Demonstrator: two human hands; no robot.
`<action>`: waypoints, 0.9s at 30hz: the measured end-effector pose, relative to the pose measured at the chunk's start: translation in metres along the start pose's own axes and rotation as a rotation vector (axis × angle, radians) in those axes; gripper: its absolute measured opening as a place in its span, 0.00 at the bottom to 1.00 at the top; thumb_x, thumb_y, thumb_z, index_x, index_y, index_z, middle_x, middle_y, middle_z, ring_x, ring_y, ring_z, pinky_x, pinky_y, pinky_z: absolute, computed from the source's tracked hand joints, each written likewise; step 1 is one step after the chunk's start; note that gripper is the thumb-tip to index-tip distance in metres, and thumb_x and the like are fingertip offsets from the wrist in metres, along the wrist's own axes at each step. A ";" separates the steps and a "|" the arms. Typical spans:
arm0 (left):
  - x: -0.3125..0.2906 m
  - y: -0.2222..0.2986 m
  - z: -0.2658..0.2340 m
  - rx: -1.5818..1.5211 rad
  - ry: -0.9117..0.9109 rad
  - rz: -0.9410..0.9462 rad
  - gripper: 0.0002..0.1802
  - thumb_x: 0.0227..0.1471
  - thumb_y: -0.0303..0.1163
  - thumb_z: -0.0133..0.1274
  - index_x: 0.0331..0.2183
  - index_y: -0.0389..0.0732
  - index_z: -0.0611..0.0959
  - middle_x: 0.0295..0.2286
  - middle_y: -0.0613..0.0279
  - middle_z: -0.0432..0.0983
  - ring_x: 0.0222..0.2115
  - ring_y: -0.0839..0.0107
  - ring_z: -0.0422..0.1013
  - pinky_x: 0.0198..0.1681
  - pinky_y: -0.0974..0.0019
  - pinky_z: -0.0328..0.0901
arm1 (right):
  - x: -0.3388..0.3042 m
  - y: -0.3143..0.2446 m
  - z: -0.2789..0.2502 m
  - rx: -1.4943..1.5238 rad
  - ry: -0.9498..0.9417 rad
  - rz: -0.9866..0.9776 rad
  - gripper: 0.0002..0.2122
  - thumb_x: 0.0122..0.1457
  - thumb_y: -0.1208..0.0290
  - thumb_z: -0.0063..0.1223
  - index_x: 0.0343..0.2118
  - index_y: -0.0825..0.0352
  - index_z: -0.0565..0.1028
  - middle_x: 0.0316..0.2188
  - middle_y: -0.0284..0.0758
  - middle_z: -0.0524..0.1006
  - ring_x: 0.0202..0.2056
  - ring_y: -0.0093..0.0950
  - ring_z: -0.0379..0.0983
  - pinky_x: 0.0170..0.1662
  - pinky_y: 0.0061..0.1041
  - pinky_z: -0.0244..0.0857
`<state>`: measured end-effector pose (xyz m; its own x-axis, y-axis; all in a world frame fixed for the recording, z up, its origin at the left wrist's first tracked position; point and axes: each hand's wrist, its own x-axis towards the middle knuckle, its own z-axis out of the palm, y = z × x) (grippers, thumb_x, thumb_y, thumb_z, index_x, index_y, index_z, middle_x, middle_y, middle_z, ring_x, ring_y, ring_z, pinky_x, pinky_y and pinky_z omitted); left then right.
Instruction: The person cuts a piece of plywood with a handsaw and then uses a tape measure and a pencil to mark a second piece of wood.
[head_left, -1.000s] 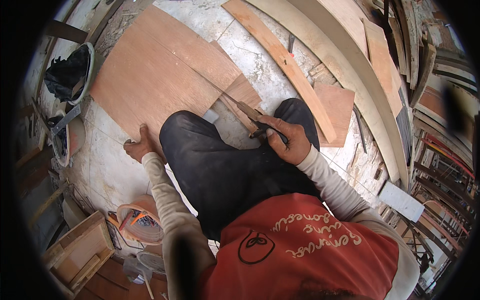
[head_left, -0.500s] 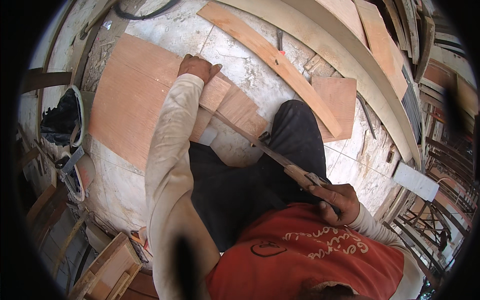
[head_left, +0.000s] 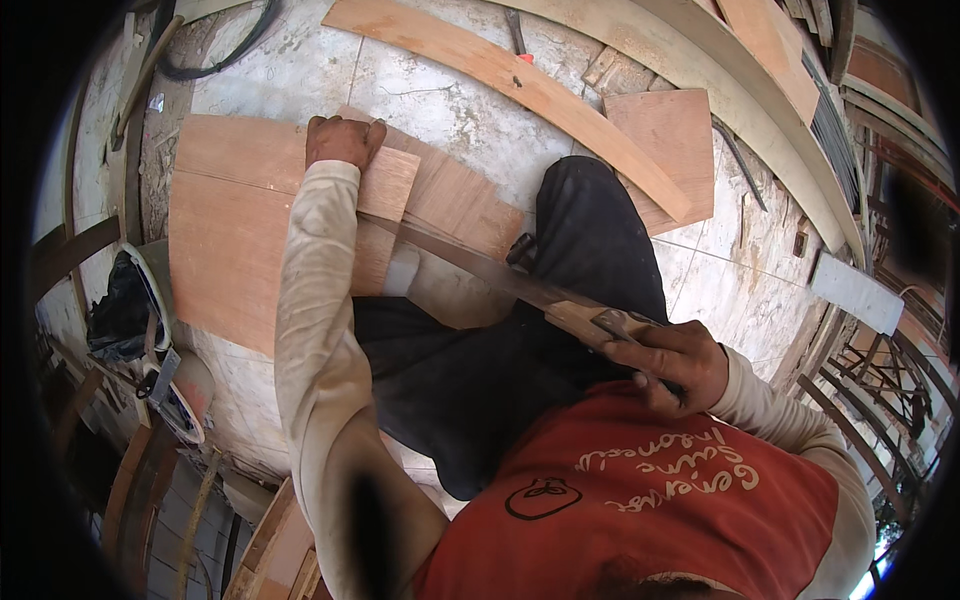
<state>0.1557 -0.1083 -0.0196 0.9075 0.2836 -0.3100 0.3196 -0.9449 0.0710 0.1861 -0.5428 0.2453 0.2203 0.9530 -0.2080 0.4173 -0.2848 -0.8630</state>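
A reddish-brown plywood sheet (head_left: pixel 230 250) lies across the floor to my left, a straight line running over its face. My left hand (head_left: pixel 343 140) presses down at its far right part with curled fingers, beside a lighter strip of wood (head_left: pixel 390 182). My right hand (head_left: pixel 668 365) is closed round the wooden handle of a handsaw (head_left: pixel 470 262). The blade slants up and left over my leg and meets the sheet's right side under the strip; its tip is hidden there. Another plywood piece (head_left: pixel 450 190) lies just beyond the blade.
A long curved-looking plank (head_left: pixel 500 80) crosses the floor ahead, its near end over a square plywood piece (head_left: pixel 668 150). A tool with a dark shaft (head_left: pixel 516 35) lies beyond it. Buckets (head_left: pixel 150 300) stand at the left; a white block (head_left: pixel 857 292) is at the right.
The whole view has turned and shifted, so the boards sit further left. Both hands keep their holds, and the saw still meets the sheet at about the same place.
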 end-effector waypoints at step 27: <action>0.001 -0.012 0.013 0.025 0.043 0.042 0.30 0.56 0.53 0.40 0.22 0.42 0.87 0.26 0.48 0.81 0.31 0.56 0.74 0.49 0.58 0.60 | 0.002 0.016 0.014 0.031 0.153 -0.075 0.21 0.49 0.78 0.52 0.49 0.68 0.75 0.26 0.41 0.77 0.26 0.37 0.78 0.30 0.33 0.76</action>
<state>0.1490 -0.0989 -0.0328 0.9308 0.2503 -0.2665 0.2749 -0.9597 0.0588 0.1809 -0.5443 0.2242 0.3223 0.9439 -0.0715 0.4108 -0.2075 -0.8878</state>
